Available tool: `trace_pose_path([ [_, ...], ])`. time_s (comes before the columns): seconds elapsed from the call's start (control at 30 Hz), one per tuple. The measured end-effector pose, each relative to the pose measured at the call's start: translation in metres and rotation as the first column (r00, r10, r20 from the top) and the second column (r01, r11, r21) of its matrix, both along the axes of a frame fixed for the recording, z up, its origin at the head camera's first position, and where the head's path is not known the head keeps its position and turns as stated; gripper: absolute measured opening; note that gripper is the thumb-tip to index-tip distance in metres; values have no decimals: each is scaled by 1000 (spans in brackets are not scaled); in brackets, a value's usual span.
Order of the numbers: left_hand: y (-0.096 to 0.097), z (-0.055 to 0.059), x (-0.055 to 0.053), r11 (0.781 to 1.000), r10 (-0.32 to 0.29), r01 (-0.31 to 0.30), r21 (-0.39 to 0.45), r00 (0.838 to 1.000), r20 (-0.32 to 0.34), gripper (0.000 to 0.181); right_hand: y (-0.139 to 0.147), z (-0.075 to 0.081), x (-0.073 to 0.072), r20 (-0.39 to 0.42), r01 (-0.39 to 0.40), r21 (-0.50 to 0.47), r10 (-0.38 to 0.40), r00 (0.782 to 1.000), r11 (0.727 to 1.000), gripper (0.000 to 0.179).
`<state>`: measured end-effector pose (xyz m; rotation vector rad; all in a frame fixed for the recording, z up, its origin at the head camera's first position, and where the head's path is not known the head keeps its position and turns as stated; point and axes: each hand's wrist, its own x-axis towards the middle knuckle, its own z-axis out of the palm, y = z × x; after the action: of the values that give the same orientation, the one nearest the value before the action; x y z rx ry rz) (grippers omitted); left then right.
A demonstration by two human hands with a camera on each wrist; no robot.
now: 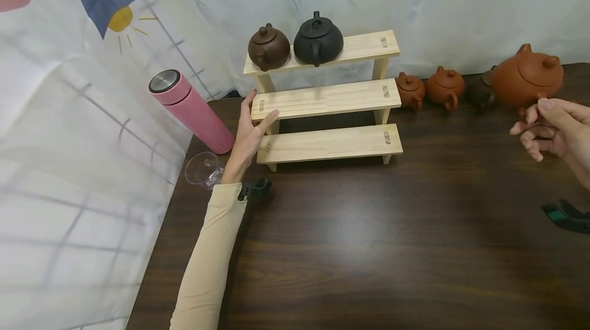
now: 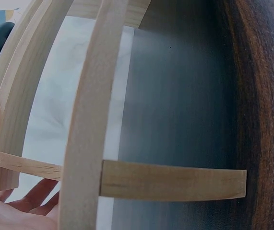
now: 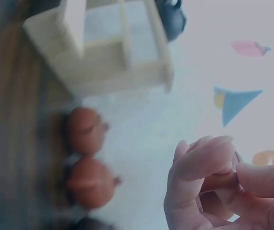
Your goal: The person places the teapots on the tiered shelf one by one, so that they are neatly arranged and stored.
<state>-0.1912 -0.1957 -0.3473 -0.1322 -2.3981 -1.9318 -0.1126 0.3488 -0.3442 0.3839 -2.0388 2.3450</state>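
Note:
My left hand (image 1: 251,132) grips the left end of a three-tier wooden display shelf (image 1: 327,99) at its middle board. In the left wrist view the thumb lies against the board's edge and the other fingers reach below it. At the far right, my right hand (image 1: 560,127) pinches the handle of a large reddish-brown teapot (image 1: 525,79), raised above the table. The right wrist view shows curled fingers (image 3: 206,160) and thumb, with most of that pot hidden. A brown teapot (image 1: 269,48) and a black teapot (image 1: 318,40) stand on the top tier.
Two small reddish teapots (image 1: 445,86) and a dark teapot (image 1: 480,89) line the table's back edge, right of the shelf. A pink thermos (image 1: 198,115) and a clear glass (image 1: 202,168) stand beside my left arm. Printed white cloth (image 1: 461,17) hangs behind and left.

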Motion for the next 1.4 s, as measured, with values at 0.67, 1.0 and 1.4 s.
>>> trace_pose_path([
  [0.67,-1,1,-2,1000,1,-1,-14,1000,-11,85,-134,99,-77,101,-193,154,179,979,969,37],
  [1.0,-1,-1,-3,1000,-3,3,17,1000,-16,85,-170,106,-110,184,-188,267,141,973,945,43],
  [1.4,-1,-1,-1,1000,6,-6,19,1000,-17,84,-183,101,-125,242,-198,297,127,962,934,40],
])
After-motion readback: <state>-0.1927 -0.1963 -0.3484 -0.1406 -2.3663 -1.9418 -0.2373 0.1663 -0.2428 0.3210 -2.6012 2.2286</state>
